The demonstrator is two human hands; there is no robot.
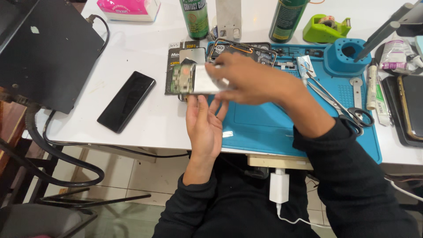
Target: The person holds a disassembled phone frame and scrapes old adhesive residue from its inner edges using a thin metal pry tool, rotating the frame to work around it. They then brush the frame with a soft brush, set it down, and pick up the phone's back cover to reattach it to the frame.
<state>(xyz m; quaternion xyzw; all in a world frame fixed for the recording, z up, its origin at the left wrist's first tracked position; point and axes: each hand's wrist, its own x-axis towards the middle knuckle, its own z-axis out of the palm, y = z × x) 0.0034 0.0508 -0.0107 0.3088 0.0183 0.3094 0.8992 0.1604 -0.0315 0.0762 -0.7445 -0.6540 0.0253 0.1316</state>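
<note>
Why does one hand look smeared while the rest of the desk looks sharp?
In the head view, the right hand and the opened phone it holds are streaked by motion blur; the left hand below is crisper. The scissors and black phone are sharp. Lighting is even and soft, with faint shadows on the white table.
</note>
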